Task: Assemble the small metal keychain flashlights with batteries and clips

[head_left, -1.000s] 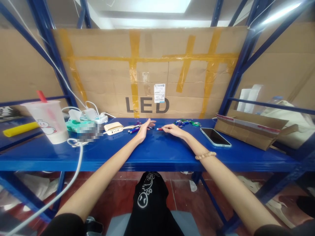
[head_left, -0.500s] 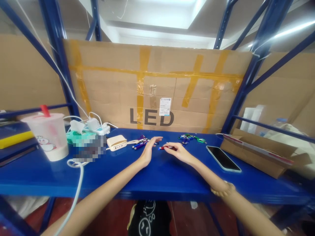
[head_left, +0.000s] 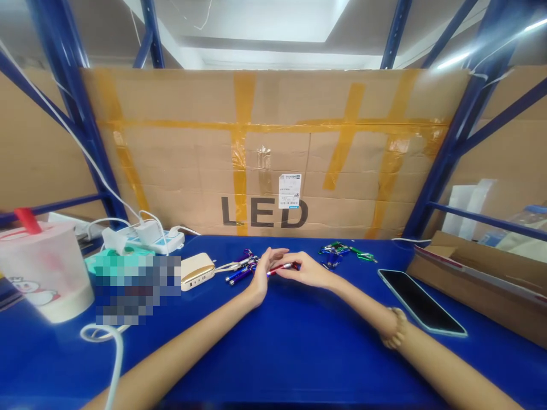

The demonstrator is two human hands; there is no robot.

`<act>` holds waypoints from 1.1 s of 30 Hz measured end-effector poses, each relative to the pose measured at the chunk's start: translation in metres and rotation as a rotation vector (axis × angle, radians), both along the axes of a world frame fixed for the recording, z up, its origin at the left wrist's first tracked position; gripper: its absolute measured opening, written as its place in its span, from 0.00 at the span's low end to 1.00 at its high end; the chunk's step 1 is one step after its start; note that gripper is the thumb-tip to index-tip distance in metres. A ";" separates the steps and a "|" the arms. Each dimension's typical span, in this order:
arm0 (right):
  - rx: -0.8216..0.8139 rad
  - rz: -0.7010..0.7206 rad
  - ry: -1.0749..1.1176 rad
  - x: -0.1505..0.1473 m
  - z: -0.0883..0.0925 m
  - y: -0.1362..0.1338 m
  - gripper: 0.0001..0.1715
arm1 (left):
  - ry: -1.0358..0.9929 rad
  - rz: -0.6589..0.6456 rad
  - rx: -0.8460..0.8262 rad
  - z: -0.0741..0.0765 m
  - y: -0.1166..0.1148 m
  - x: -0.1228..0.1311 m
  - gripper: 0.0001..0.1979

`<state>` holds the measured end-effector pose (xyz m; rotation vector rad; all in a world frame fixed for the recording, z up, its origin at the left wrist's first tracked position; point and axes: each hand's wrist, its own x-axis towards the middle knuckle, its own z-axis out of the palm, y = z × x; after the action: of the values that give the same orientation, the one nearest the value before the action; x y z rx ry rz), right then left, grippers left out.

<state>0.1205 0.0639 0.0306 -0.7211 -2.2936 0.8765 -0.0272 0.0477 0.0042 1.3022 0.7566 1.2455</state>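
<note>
My right hand [head_left: 306, 271] pinches the slim red pen [head_left: 282, 268] between thumb and fingers, its tip angled toward my left hand [head_left: 261, 274] (that one loosely spread, just beside it), with the blue pens [head_left: 239, 274] within easy reach on the blue metal shelf [head_left: 299, 347].

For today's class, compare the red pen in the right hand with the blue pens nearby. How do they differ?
The red pen is held in the fingers of the right hand, while the blue pens lie on the blue shelf. The red pen is single; the blue pens form a small loose group. Both are slim and short.
</note>
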 end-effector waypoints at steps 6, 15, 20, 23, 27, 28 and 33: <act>-0.015 -0.014 0.094 0.018 -0.021 -0.021 0.14 | -0.004 -0.147 -0.071 -0.007 -0.015 0.003 0.27; 0.049 -0.079 0.133 0.009 -0.028 -0.025 0.14 | 0.002 -0.095 -0.033 -0.006 -0.023 0.006 0.25; 0.087 -0.063 0.105 0.011 -0.029 -0.028 0.15 | 0.057 -0.131 0.015 -0.004 -0.031 0.005 0.24; 0.045 -0.026 0.075 0.015 -0.030 -0.024 0.17 | 0.088 -0.143 0.023 -0.007 -0.028 0.006 0.25; -0.013 0.004 0.050 0.021 -0.033 -0.018 0.21 | 0.122 -0.137 0.006 -0.012 -0.025 0.009 0.27; -0.027 0.012 0.042 0.022 -0.034 -0.017 0.22 | 0.130 -0.133 -0.002 -0.013 -0.026 0.010 0.28; -0.070 0.049 -0.008 0.025 -0.032 -0.025 0.27 | 0.170 -0.107 -0.039 -0.013 -0.041 0.012 0.30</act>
<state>0.1456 0.0390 -0.0015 -0.7028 -2.3060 0.9828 -0.0149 0.0063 -0.0085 1.4104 0.8167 1.0396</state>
